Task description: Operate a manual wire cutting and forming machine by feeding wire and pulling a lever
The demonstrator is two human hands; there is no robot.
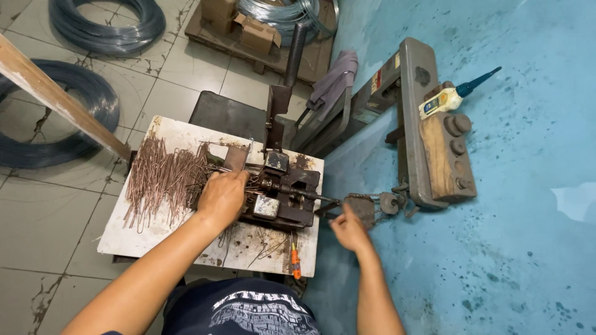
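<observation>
1. Grey tiled floor (pixel 56 205) on the left, cracked and stained.
2. Blue painted floor (pixel 515 248) on the right, worn.
3. Wire coils (pixel 105 25) far left.
4. Cardboard boxes (pixel 248 28) on a far pallet (pixel 310 59).

Brown cardboard boxes (pixel 248 28) on pallet, top ctr; one open. Red/yellow label (pixel 377 79) on grey machine, upper right-ctr.

A single head-worn camera looks steeply down from above, fairly near, onto the white surface (pixel 149 239) straight ahead, with tiled floor (pixel 37 229) at left and blue floor (pixel 521 248) at right.
</observation>
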